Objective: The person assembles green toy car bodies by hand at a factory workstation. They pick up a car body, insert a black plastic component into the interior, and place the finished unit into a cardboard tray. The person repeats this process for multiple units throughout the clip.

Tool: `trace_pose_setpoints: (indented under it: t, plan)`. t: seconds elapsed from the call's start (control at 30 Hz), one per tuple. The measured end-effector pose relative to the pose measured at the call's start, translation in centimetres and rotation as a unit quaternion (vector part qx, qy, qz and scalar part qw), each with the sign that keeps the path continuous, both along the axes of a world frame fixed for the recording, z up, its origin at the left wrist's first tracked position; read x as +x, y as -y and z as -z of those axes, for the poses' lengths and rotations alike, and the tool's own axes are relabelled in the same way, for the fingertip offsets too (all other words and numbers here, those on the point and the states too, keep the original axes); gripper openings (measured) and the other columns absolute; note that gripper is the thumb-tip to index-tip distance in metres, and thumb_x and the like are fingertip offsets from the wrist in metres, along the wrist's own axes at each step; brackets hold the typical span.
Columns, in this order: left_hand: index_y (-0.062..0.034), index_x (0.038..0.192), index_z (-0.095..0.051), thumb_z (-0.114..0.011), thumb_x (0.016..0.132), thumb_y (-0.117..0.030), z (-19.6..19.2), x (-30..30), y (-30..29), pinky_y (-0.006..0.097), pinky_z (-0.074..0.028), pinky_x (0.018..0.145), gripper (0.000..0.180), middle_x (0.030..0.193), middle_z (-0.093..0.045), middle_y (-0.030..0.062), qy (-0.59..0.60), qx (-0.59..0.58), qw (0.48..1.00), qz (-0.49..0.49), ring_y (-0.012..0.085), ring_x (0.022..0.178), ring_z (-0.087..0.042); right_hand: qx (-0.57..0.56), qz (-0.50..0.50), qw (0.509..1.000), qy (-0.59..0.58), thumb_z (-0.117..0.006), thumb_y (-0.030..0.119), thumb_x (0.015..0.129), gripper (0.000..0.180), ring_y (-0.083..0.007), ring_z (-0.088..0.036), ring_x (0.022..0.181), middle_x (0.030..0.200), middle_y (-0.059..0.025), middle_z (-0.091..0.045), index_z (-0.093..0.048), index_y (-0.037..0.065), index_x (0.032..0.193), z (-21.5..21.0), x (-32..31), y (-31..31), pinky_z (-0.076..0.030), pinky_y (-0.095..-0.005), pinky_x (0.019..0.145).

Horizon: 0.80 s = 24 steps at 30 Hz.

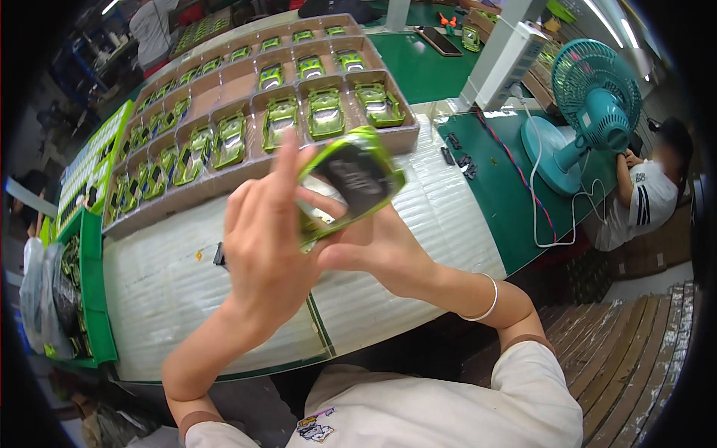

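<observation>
You have the green toy car (349, 183) up in front of you, just below the near edge of the brown tray (407, 138), with its dark underside turned toward your face. Both hands are on it. Your left hand (265, 239) clasps its left end, with the fingers (286, 168) curled about the body and 1 finger standing straight up, free of the car. Your right hand (377, 250) supports it from beneath, closed on the lower edge with the thumb pressed along the side. The car is tilted, its right end higher than its left.

To judge by the grip, you are checking or fitting the underside. Keep the car steady between both hands and let the right hand carry the weight, so that the left can work. Bring that raised finger back down if you need more hold; a shell gripped at 1 end only may twist. Hold the car over the white sheet (172, 284) on the worktop, not beyond the tray, so a slip costs nothing.

The tray behind the car holds rows of like cars (326, 112), each in its own compartment, and several compartments near its far side look bare. To the right of the tray stands a teal fan (597, 97), and small black parts (459, 157) lie between the fan and the tray.
</observation>
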State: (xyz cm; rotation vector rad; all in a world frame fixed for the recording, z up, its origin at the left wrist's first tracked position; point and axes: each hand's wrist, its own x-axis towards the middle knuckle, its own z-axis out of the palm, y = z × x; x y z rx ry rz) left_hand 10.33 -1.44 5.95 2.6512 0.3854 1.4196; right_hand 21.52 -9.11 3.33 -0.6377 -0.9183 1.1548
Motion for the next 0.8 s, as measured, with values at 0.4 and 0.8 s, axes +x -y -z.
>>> trace_pose_setpoints:
  t: [0.4,0.8]
  plan:
    - [-0.0048,0.098,-0.061,-0.053,0.074,0.0,2.7,20.1,-2.1,0.037,-0.045,0.078,0.026,0.094,-0.062,0.0086,-0.173,0.034,0.96,0.216,0.0257,0.091,-0.056,-0.079,0.427,0.874,-0.219,-0.058,0.032,0.085,0.037,-0.0172,-0.058,0.088,0.105,-0.0038,-0.055,-0.048,0.014,0.117,3.8,11.5,11.7,-0.049,-0.0317,0.068]
    - [-0.0033,0.085,-0.064,-0.055,0.076,-0.006,5.5,22.7,-4.0,0.031,-0.048,0.067,0.013,0.092,-0.064,0.0068,-0.244,-0.203,0.919,0.236,0.0181,0.072,-0.06,0.054,0.224,0.937,-0.262,-0.064,0.021,0.075,0.051,-0.0337,-0.033,0.125,0.127,-0.0122,-0.038,-0.042,0.015,0.12,3.9,12.4,9.8,-0.028,-0.0549,0.103]
